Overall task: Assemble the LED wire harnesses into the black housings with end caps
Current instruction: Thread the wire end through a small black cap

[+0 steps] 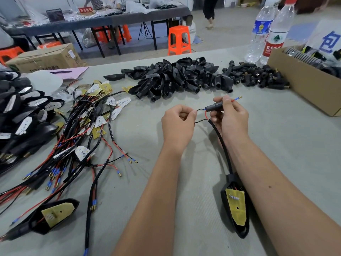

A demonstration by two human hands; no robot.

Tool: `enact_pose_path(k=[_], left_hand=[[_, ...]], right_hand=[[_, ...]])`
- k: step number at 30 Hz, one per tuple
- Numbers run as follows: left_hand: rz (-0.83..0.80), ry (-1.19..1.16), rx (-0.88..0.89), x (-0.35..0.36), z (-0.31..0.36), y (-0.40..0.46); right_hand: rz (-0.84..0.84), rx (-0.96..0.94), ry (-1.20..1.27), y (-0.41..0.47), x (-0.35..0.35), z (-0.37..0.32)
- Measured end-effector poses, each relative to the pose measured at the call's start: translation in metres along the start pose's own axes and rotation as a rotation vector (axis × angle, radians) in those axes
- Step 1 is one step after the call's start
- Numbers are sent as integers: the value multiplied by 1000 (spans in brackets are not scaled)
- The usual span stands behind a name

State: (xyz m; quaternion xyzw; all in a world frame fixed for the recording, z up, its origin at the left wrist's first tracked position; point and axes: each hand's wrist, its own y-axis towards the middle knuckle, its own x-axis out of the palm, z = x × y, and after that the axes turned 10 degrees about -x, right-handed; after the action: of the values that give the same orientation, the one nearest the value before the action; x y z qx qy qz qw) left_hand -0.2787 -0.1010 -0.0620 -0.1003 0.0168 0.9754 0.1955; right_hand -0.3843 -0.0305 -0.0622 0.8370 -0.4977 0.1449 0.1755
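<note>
My right hand (pixel 230 117) pinches a small black end cap (pixel 214 107) with a red wire (pixel 237 99) poking out of its far side. My left hand (pixel 178 124) pinches the thin black wire (pixel 200 121) just left of the cap. Both wires run into a black sheathed cable (pixel 221 143) that leads down to a black housing (pixel 235 206) holding a yellow LED board, lying by my right forearm. A second filled housing (pixel 53 213) lies at the lower left.
A tangle of wire harnesses (pixel 83 130) with LED boards covers the left. Empty black housings (pixel 175 78) and end caps (pixel 258 74) are heaped at the back. A cardboard box (pixel 302 84) and two water bottles (pixel 267 32) stand at the right. Finished units (pixel 16 115) pile at the far left.
</note>
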Motion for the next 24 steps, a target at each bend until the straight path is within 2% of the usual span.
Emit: enact_pose_path(k=[2,6,11,18,24], left_hand=[[9,79,62,-3,-1,2],[-47,34,79,-6,1,2],[-42,93,97,-6,1,3],[49,71,140,3,0,-2],[62,28,183,11,-1,-5]], right_hand=[[-14,29,36,1,-1,-1],[-72,60,73,-1,0,-2],[-123,54,70,-5,1,-3],[-111,65,79,-6,3,-4],[-80,92,73,-3,0,-2]])
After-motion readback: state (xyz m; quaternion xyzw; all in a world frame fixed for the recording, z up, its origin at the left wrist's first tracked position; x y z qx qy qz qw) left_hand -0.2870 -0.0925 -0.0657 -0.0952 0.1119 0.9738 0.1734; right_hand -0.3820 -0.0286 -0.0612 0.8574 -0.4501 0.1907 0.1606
